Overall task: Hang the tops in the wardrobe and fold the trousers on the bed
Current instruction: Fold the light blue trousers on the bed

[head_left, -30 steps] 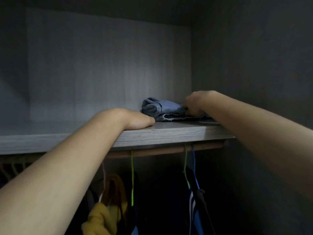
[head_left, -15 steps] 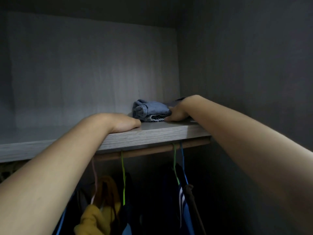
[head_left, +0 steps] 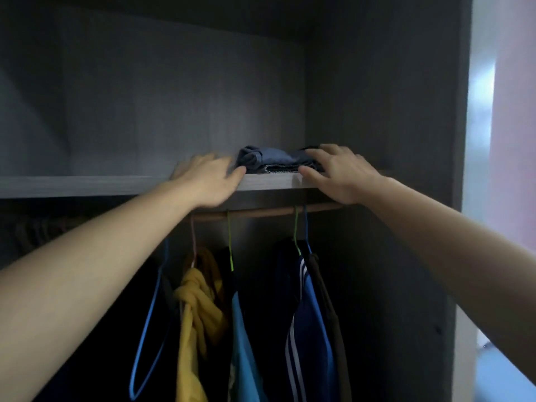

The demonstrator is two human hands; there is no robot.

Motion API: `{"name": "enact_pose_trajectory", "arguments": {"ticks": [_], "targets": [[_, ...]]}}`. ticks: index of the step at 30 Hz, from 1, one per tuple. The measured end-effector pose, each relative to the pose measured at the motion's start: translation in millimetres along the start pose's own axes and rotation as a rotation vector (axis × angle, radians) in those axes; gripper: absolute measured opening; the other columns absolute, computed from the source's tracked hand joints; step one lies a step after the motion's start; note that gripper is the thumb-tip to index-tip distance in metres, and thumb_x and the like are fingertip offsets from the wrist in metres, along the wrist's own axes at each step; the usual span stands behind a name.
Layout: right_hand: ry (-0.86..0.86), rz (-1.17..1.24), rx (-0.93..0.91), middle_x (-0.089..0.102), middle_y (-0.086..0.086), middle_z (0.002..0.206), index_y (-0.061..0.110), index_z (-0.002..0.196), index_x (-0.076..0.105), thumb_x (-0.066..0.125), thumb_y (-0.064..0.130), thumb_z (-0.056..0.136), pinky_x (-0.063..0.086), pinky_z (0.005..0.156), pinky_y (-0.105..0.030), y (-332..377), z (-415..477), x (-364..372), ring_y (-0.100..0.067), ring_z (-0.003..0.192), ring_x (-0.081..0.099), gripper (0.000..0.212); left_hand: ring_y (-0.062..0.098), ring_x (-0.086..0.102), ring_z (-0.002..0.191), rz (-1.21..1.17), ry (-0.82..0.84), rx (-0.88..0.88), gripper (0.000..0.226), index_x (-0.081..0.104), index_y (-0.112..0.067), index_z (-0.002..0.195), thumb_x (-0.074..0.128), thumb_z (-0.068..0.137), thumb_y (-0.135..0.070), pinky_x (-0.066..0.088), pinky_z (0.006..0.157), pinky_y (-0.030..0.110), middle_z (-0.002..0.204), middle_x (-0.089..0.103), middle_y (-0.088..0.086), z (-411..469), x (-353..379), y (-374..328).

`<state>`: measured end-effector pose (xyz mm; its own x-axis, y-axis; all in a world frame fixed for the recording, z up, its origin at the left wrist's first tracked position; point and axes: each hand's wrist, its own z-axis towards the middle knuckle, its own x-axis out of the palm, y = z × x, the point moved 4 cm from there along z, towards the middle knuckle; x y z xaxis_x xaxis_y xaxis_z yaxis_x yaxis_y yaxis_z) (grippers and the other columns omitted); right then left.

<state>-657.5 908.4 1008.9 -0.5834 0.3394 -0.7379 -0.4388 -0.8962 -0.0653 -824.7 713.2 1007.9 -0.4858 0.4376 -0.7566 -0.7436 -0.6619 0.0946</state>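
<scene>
Between the fingers of the two hands, near the front edge of the pale grey wood-grain shelf, lay the small folded bundle of blue denim trousers. The left hand rested on the shelf lip just to the bundle's left. Its fingers were spread wide and straight and gripped nothing. Its thumb reached the bundle's near corner, though in the dim light I could not tell whether it touched the cloth. The right hand lay at the bundle's right end, fingers equally wide, thumb by the frayed hem in front, and it held nothing either.

Flanking the cloth this way probably served to square the bundle and keep the fold from slumping over the lip.

Below the fingers, the round wooden rail carried thin wire hangers. An empty blue hanger hung under the left wrist. Beside it were a knotted yellow top and a light blue top, with a navy white-striped top beneath the right hand. With the tops hung and the trousers folded away, the job looked nearly done.
</scene>
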Motion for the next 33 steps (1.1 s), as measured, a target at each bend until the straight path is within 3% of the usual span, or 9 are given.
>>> {"name": "enact_pose_trajectory", "arguments": {"ticks": [6, 12, 18, 25, 28, 33], "targets": [[-0.028, -0.108, 0.043, 0.021, -0.013, 0.162, 0.026, 0.155, 0.025, 0.034, 0.061, 0.099, 0.022, 0.117, -0.048, 26, -82, 1, -0.031, 0.149, 0.02, 0.067, 0.031, 0.024, 0.146, 0.111, -0.22, 0.071, 0.067, 0.03, -0.024, 0.151, 0.022, 0.095, -0.06, 0.016, 0.118, 0.054, 0.158, 0.029, 0.014, -79, 13, 5], [0.027, -0.266, 0.033, 0.013, -0.01, 0.165, 0.026, 0.157, 0.019, 0.03, 0.061, 0.1, 0.015, 0.122, -0.048, 27, -155, -9, -0.028, 0.152, 0.01, 0.067, 0.031, 0.019, 0.148, -0.058, -0.197, 0.1, 0.068, 0.032, -0.023, 0.15, 0.018, 0.093, -0.059, 0.018, 0.115, 0.06, 0.159, 0.026, 0.015, -127, 30, -27], [0.035, -0.343, 0.127, 0.015, -0.011, 0.164, 0.027, 0.156, 0.023, 0.03, 0.058, 0.1, 0.014, 0.122, -0.05, -23, -229, -60, -0.031, 0.151, 0.014, 0.064, 0.031, 0.013, 0.149, -0.16, -0.189, 0.171, 0.065, 0.025, -0.023, 0.153, 0.024, 0.097, -0.056, 0.014, 0.116, 0.058, 0.162, 0.017, 0.014, -158, 21, -116], [0.058, -0.43, 0.315, 0.012, -0.012, 0.165, 0.026, 0.157, 0.021, 0.033, 0.055, 0.101, 0.012, 0.122, -0.047, -119, -363, -132, -0.03, 0.151, 0.012, 0.064, 0.039, 0.023, 0.142, -0.329, -0.193, 0.347, 0.07, 0.036, -0.015, 0.145, 0.027, 0.091, -0.057, 0.022, 0.108, 0.065, 0.155, 0.027, 0.023, -195, -4, -286], [0.08, -0.505, 0.383, 0.013, -0.012, 0.165, 0.026, 0.157, 0.02, 0.034, 0.055, 0.101, 0.013, 0.122, -0.047, -180, -445, -169, -0.03, 0.151, 0.014, 0.065, 0.044, 0.023, 0.139, -0.489, -0.182, 0.454, 0.071, 0.036, -0.009, 0.142, 0.03, 0.088, -0.055, 0.021, 0.11, 0.067, 0.152, 0.026, 0.03, -217, -15, -398], [0.17, -0.573, 0.61, 0.013, -0.014, 0.163, 0.024, 0.156, 0.022, 0.04, 0.052, 0.099, 0.011, 0.122, -0.051, -292, -620, -234, -0.031, 0.151, 0.012, 0.065, 0.035, 0.018, 0.145, -0.668, -0.151, 0.581, 0.067, 0.035, -0.011, 0.145, 0.03, 0.091, -0.051, 0.015, 0.112, 0.061, 0.157, 0.023, 0.023, -297, -41, -604]]}}
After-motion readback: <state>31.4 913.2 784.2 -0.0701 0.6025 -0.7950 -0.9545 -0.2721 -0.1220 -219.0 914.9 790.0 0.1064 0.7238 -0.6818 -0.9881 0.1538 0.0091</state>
